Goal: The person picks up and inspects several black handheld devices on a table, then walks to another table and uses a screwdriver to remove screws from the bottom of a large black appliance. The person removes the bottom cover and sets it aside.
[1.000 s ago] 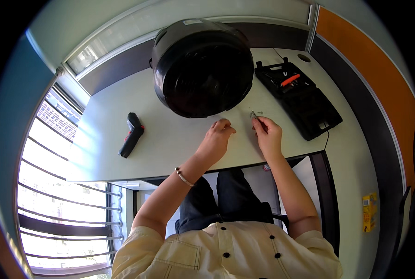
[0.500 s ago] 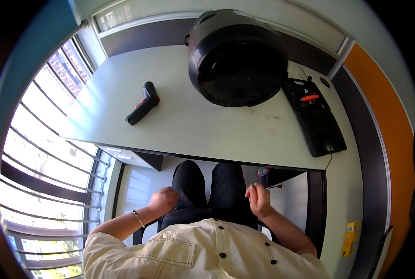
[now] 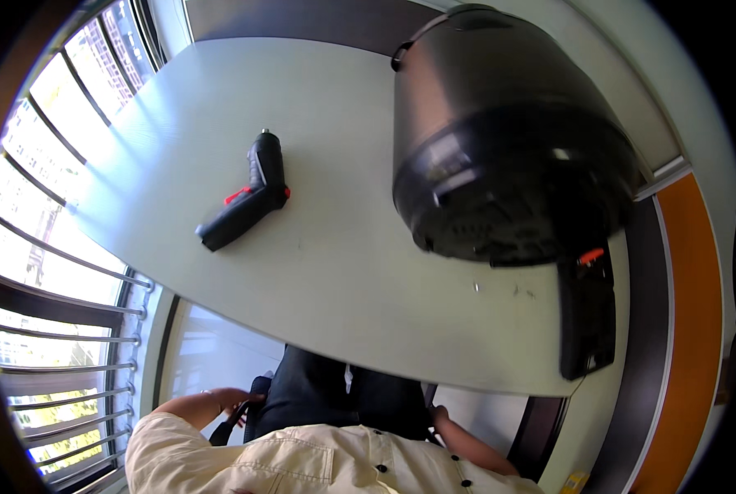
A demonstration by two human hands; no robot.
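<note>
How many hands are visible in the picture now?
2: the left hand is just left of the dark trousers, and the right hand is just right of them. Both may be partly hidden.

Daylight pours through a window (image 3: 59,317) crossed by horizontal bars (image 3: 63,334) on the left, leaving a sheen on the pale counter (image 3: 335,305). A dark grey panel (image 3: 302,23) runs behind it; an orange panel (image 3: 691,329) stands right. Below lies pale, glossy floor (image 3: 211,354).
</note>
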